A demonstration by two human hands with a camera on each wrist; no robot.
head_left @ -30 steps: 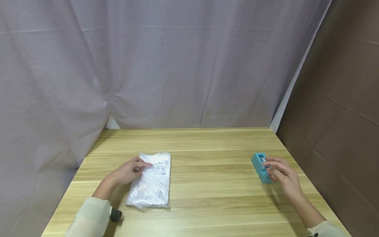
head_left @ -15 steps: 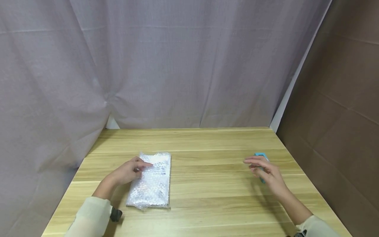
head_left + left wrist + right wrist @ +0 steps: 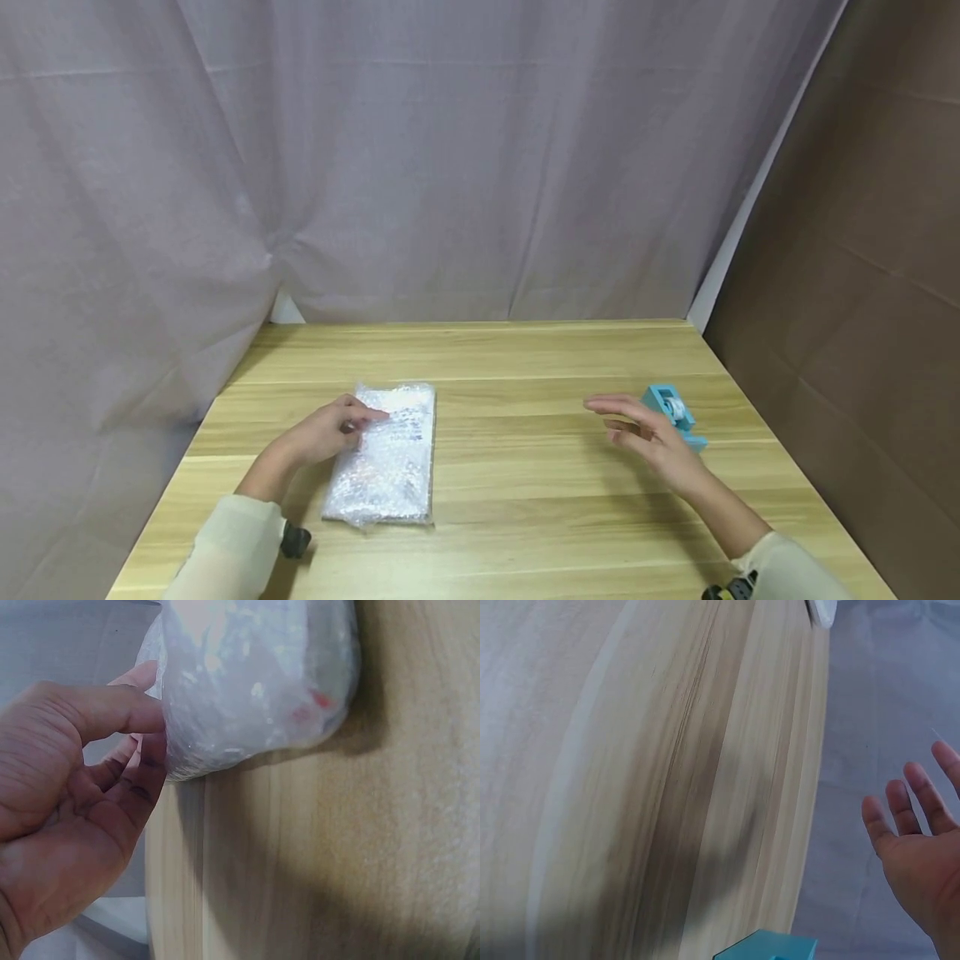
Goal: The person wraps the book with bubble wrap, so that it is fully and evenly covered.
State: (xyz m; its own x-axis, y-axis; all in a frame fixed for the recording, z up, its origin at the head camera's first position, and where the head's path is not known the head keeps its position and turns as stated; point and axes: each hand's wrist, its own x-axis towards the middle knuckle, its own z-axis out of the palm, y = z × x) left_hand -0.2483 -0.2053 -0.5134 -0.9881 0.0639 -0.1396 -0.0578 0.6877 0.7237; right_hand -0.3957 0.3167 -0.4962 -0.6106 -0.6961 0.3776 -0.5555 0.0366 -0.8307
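In the head view, a flat bubble-wrapped package [image 3: 393, 467] lies on the wooden table at left. My left hand [image 3: 330, 429] holds its left edge, the index finger reaching over the wrap. From the left wrist view, the fingertips [image 3: 146, 716] meet the crinkled side of the package [image 3: 247, 690]. A blue tape dispenser [image 3: 667, 404] with a clear roll stands at right. My right hand [image 3: 648, 437] hovers just left of it, fingers loosely bent and apart. The right wrist view shows that hand [image 3: 926, 844] with fingers spread and part of the dispenser [image 3: 769, 946] below.
The wood-grain table [image 3: 510, 500] stretches between package and dispenser. Grey curtain [image 3: 480, 167] hangs behind the far edge, and a brown panel [image 3: 847, 292] borders the right side. Dark devices [image 3: 295, 540] are strapped at both wrists.
My right hand has moved left from the tape dispenser, uncovering it. The left hand and package keep their places.
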